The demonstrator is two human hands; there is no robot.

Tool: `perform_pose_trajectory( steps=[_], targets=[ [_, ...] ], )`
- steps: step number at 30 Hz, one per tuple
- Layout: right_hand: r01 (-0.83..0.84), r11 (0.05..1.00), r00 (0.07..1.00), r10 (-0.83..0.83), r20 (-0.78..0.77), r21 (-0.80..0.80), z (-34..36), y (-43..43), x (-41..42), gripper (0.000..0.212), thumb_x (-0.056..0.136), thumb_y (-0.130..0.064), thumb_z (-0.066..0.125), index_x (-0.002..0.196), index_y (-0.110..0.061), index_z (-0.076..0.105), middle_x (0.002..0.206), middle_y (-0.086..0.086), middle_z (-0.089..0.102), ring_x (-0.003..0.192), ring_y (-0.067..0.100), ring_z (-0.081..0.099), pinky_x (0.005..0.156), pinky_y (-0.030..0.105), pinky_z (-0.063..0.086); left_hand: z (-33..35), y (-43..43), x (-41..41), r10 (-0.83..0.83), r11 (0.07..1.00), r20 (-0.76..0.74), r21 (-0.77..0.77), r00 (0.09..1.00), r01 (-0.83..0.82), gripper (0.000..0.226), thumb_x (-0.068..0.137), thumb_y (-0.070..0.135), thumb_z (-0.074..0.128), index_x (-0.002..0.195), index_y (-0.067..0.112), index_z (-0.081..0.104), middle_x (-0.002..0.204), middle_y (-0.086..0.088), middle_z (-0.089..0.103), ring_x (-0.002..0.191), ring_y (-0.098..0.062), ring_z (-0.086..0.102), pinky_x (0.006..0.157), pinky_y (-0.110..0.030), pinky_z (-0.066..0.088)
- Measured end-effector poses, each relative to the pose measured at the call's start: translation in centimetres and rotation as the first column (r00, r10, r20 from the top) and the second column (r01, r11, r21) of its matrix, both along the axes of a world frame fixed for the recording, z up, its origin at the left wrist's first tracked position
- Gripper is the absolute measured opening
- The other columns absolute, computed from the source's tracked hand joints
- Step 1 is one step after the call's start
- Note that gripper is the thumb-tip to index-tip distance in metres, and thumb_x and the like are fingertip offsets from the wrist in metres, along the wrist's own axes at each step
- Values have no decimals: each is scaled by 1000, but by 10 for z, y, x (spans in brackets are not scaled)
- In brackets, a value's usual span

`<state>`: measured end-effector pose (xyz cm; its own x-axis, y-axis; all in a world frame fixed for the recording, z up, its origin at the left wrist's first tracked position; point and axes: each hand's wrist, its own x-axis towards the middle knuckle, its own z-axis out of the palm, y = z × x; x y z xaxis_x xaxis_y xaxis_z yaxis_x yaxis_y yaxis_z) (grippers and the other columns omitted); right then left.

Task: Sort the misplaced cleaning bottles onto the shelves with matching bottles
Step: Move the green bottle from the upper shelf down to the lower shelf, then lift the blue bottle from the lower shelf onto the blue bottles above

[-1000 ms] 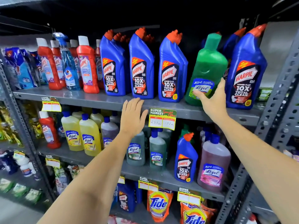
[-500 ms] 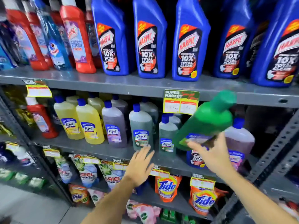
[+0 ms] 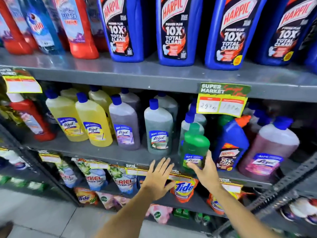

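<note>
My right hand (image 3: 205, 170) grips the lower part of a green Lizol bottle (image 3: 194, 145) and holds it upright at the front of the middle shelf (image 3: 103, 152), among the Lizol bottles. To its left stands a grey-green Lizol bottle (image 3: 158, 129). To its right a small blue Harpic bottle (image 3: 230, 145) with an orange cap stands among the Lizol. My left hand (image 3: 158, 176) is open with its fingers spread, resting at the shelf's front edge left of the green bottle. A red bottle (image 3: 30, 117) stands at the far left of the same shelf.
Large blue Harpic bottles (image 3: 173, 30) and red bottles (image 3: 80, 26) fill the top shelf (image 3: 154, 73). Yellow (image 3: 93, 121), purple (image 3: 124, 126) and pink Lizol bottles (image 3: 269, 150) line the middle shelf. Tide (image 3: 184, 188) and Ariel pouches lie below. A price tag (image 3: 222, 100) hangs from the top shelf.
My right hand has carried the green bottle down from the top shelf and brought it upright to the middle shelf. My left hand has dropped to that shelf's edge. The view has moved closer.
</note>
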<state>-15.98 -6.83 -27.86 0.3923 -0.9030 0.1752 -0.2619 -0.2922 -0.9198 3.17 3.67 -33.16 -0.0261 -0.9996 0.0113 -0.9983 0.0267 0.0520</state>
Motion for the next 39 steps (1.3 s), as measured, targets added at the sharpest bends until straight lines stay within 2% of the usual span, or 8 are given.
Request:
perform_pose_trajectory(
  steps=[5,9,12,19,25,29,33,39],
  targets=[
    [5,999,1000,-6,-26,-48,-7,-7,4,64,78,-11,78,132,-16,43,121,8,56,115,14,57,100,26,44,-9,-2,2,3,1000,2,-27,1000,-3,71,96,60,23,153,19,11,163,-5,5,149,-23,-1,118,-54,-4],
    [38,996,992,-47,-114,-85,-15,0,1,66,77,-25,80,132,-18,44,116,5,47,108,8,51,95,23,42,-10,-2,3,-4,999,8,-42,1000,5,71,96,61,22,153,19,11,163,-5,5,149,-23,0,118,-52,-5],
    [211,975,977,-207,58,-69,-20,12,-9,96,67,-31,87,145,-18,31,119,-2,44,107,6,52,92,23,46,-10,-1,3,-12,998,8,-65,1000,12,71,96,60,23,152,18,15,162,-6,10,149,-25,5,118,-54,1],
    [644,703,760,-545,355,-301,6,-5,-51,72,79,-22,69,141,-12,33,127,3,38,112,35,47,100,33,40,-13,-1,0,12,999,40,-39,999,-10,72,97,61,22,152,16,8,163,-7,3,149,-24,-2,118,-52,-5],
    [518,848,854,-503,136,-116,15,-32,-61,96,73,-26,84,149,-16,25,148,9,43,136,24,43,113,47,36,-12,-1,0,12,1000,52,-10,999,-11,75,96,63,19,152,17,3,163,-7,0,149,-24,-5,119,-54,-4],
    [579,809,815,-576,58,-103,18,-34,-62,99,62,-39,89,143,-23,34,136,6,58,123,26,56,104,45,45,-10,0,-1,17,1000,60,6,998,-17,74,96,61,19,152,16,5,163,-7,0,149,-25,-4,118,-55,-5],
    [644,750,763,-642,68,-148,21,-23,-61,73,55,-41,89,115,-31,49,103,-1,69,93,28,64,78,34,44,-3,1,1,2,999,93,33,996,-5,62,101,43,23,153,18,0,163,-7,-2,149,-25,-6,118,-53,-5],
    [636,768,765,-614,195,-75,30,8,-71,69,57,-32,90,117,-30,55,90,-5,69,82,21,65,79,34,50,47,8,-4,-35,985,36,-168,999,40,57,98,33,20,153,17,13,163,-6,4,149,-24,2,121,-49,6]
  ],
)
